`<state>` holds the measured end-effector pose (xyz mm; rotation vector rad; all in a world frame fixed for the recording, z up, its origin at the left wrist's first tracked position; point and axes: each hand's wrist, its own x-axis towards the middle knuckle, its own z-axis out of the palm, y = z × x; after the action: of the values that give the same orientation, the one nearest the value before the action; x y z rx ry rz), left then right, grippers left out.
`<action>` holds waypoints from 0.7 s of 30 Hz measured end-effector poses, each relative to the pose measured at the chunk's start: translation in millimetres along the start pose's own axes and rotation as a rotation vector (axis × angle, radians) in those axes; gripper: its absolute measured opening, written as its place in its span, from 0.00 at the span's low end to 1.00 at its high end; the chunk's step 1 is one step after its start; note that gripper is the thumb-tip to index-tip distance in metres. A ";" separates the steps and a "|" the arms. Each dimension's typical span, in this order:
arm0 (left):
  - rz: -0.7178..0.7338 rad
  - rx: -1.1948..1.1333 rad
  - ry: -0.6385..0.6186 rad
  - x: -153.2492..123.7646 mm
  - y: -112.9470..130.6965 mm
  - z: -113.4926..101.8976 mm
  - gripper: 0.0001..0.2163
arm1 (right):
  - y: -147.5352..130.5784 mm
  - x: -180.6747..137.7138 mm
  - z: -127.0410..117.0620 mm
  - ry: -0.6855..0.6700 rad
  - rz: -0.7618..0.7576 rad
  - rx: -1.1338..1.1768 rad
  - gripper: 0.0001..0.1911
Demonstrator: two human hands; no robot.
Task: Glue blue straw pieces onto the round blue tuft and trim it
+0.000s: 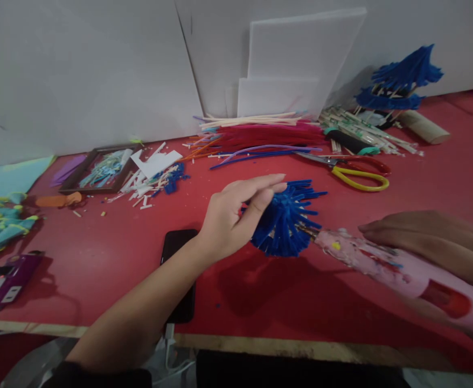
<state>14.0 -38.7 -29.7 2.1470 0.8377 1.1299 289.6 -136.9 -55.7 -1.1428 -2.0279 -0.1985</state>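
Observation:
Thumb and fingers of my left hand (236,213) close on the top of a blue pipe-cleaner cone (285,229), a round piece with strands fanning outward. My right hand (426,234) wraps round a pink glue gun (382,264), its body smeared and stained. The metal nozzle points left and reaches the cone's right side; whether it touches is hard to tell. The cone is held above the red table, its shadow below. Under my left forearm lies a black phone (182,291), partly hidden.
Yellow-and-red-handled scissors (360,175) lie behind the cone. Bundled pipe cleaners (269,134) run along the wall. A blue tiered piece (402,81) stands at back right. Cut scraps (151,183), a brown frame (99,170) and a purple device (10,280) are left.

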 end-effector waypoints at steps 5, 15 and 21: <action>-0.038 0.000 0.081 -4.1 -3.6 1.4 0.19 | 16.4 5.6 5.4 0.031 -0.194 0.025 0.15; 0.013 0.017 -0.011 -3.0 1.5 3.1 0.16 | 14.4 19.3 4.4 0.053 -0.283 -0.060 0.10; -0.005 0.028 -0.004 -2.0 1.8 3.4 0.16 | 20.6 7.6 4.6 0.040 -0.172 -0.146 0.11</action>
<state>16.5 -42.0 -31.1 2.1677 0.8617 1.1177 300.9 -117.7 -58.2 -1.0425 -2.1040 -0.4595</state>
